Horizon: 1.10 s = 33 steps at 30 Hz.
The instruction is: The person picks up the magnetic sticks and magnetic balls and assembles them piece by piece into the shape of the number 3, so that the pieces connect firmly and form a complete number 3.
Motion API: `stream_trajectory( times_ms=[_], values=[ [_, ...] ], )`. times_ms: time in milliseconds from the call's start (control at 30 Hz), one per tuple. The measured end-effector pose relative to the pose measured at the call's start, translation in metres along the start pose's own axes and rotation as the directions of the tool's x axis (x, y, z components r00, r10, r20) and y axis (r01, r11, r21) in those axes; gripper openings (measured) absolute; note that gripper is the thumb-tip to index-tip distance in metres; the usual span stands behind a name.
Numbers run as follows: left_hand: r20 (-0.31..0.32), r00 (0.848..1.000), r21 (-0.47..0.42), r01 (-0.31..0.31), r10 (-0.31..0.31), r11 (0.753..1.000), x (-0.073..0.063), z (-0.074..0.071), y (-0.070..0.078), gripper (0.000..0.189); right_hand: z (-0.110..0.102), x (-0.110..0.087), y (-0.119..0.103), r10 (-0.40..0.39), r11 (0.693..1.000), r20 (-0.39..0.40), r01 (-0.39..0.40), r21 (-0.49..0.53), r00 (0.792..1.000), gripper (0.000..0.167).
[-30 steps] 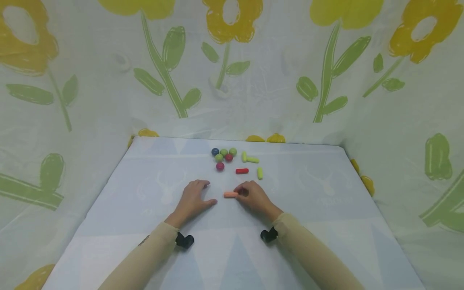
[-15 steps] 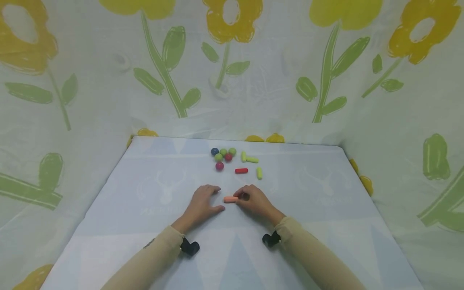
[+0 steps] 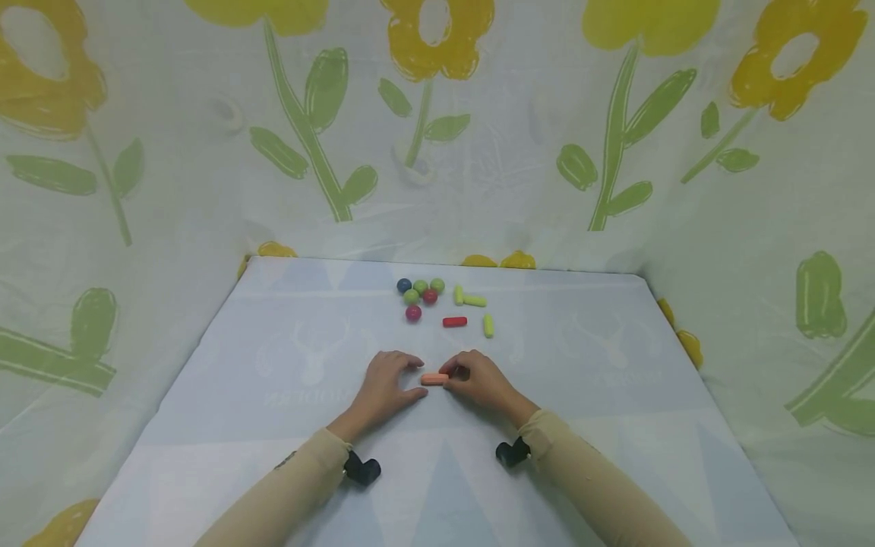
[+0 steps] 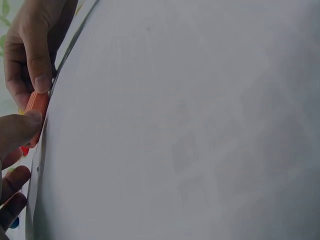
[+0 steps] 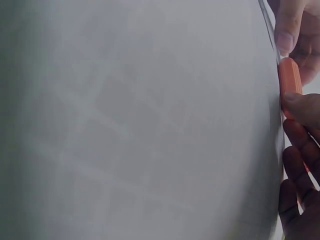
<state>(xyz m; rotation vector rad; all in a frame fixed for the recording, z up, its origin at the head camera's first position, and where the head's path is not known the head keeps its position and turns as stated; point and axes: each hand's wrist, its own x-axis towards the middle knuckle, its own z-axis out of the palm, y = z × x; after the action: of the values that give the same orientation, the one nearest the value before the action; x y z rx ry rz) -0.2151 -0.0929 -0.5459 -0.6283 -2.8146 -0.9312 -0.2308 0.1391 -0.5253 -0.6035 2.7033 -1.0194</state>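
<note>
A short orange ridged stick [image 3: 432, 379] lies sideways between the two hands at mid-table. My right hand [image 3: 481, 380] pinches its right end between thumb and fingers; the thumb [image 5: 299, 106] presses on it in the right wrist view. My left hand [image 3: 383, 386] has its thumb and fingers spread apart at the other end. In the right wrist view the left thumb [image 5: 285, 41] stops just short of the stick's tip. Beyond the hands lie a red stick [image 3: 454, 322] and a yellow-green stick [image 3: 488, 326].
Two more yellow-green sticks [image 3: 475, 301] lie close together farther back. Left of them is a cluster of small balls: one dark blue ball [image 3: 404, 286], several green balls [image 3: 411, 297] and two red balls [image 3: 413, 312]. Flower-printed cloth [image 3: 478, 190] surrounds the table.
My left hand has moved right and nearer the body, up to the orange stick's left end. The right hand has drawn the stick slightly toward the body, still pinching it.
</note>
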Motion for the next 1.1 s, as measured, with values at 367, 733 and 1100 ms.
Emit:
stream_trajectory(
  times_ms=[367, 733, 1100],
  values=[
    [-0.055, 0.998, -0.092, 0.005, -0.010, 0.996, 0.0010, 0.0059, -0.0012, 0.025, 0.0010, 0.0019, 0.0016, -0.011, 1.000, 0.005, 0.011, -0.009, 1.000, 0.020],
    [-0.116, 0.993, -0.147, 0.010, -0.027, 0.989, -0.0010, 0.0100, 0.0009, 0.019, -0.0013, 0.0022, 0.0022, -0.053, 0.999, -0.013, 0.053, -0.002, 0.998, 0.018],
    [-0.101, 0.994, -0.164, 0.033, -0.050, 0.986, -0.0008, 0.0095, 0.0025, 0.019, -0.0012, 0.0026, 0.0047, -0.064, 0.998, -0.009, 0.064, 0.009, 0.998, 0.018]
  ],
)
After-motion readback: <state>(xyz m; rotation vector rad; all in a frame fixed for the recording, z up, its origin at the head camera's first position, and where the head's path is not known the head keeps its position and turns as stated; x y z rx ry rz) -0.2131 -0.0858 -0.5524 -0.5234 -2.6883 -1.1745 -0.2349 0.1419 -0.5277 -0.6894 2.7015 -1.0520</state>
